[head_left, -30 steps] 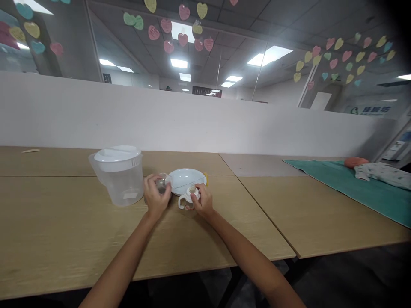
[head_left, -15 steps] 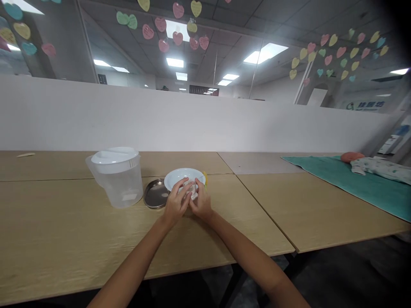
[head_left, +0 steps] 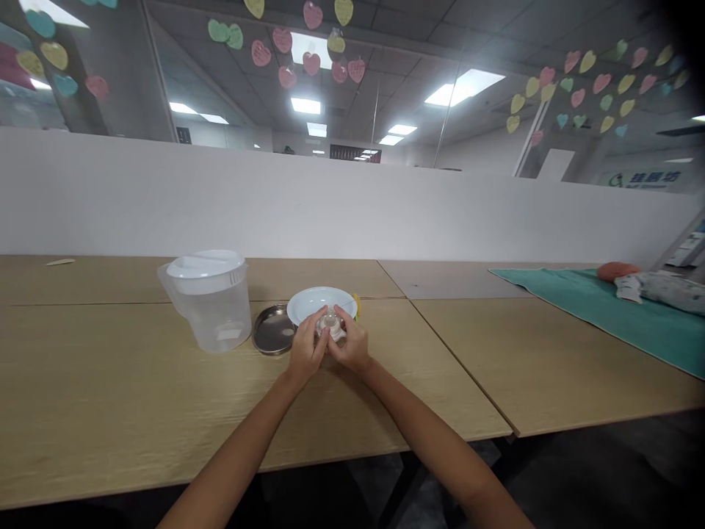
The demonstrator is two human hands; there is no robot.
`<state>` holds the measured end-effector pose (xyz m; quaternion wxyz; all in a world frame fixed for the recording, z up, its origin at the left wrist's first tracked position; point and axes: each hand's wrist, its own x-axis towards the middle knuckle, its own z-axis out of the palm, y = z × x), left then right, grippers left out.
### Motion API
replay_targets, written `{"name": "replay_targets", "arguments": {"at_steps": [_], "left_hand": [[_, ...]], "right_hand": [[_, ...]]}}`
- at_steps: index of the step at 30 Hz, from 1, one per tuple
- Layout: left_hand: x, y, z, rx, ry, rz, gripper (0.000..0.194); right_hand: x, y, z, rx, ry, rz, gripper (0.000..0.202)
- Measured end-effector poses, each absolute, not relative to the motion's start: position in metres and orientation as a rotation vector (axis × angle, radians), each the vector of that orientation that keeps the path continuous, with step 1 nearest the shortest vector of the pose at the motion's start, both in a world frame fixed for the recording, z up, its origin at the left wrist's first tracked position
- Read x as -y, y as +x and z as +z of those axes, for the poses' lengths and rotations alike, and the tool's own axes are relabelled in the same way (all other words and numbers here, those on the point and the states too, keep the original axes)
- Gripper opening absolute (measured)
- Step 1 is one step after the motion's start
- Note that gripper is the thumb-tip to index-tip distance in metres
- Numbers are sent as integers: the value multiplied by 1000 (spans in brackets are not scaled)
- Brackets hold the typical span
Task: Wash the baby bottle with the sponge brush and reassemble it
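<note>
A small clear and white object (head_left: 331, 323), too small to name, is held between both hands at the near edge of a white bowl (head_left: 313, 297). My left hand (head_left: 305, 347) grips it from the left, thumb and fingers closed round its side. From the right, my right hand (head_left: 351, 345) holds the same object with curved fingers. Just left of the bowl lies a round metal tray (head_left: 272, 330), partly behind my left hand. Something yellow (head_left: 358, 305) shows at the bowl's right edge.
A clear plastic pitcher (head_left: 214, 305) with a white lid stands left of the metal tray. A teal cloth (head_left: 573, 301) on the right bears an orange item (head_left: 617, 271) and a patterned cloth (head_left: 669, 291). A low white partition (head_left: 330, 209) runs behind the wooden table (head_left: 137, 397).
The fingers have shifted apart at the top, so more of the small object shows between the hands. The whole view has moved slightly, with the table items appearing a little further right.
</note>
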<state>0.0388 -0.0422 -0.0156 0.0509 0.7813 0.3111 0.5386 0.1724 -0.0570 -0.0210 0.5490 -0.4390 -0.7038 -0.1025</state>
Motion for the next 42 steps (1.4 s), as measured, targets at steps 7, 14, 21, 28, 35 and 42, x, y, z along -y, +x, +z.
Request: {"name": "replay_targets", "arguments": {"at_steps": [7,14,21,28,35,42], "left_hand": [[41,39,-13,-927,2414,1652,38],[40,40,-16,-937,2416,1686,37],[40,38,-20,-922,2439,1721,37],[39,32,-18,-915,2529,1641,40],[33,17,-14,-1017,2700,1350,79],[31,17,-11,-1093,2638,1274,84]], "right_hand": [[55,169,-19,1613,-1050,-184,56],[55,168,-18,1607,-1073,-185,56],[47,172,-24,1694,-905,-347,57],[44,178,-25,1727,-898,-376,54],[48,192,-17,1745,-815,-347,52],[49,192,-13,1682,-922,-156,53]]}}
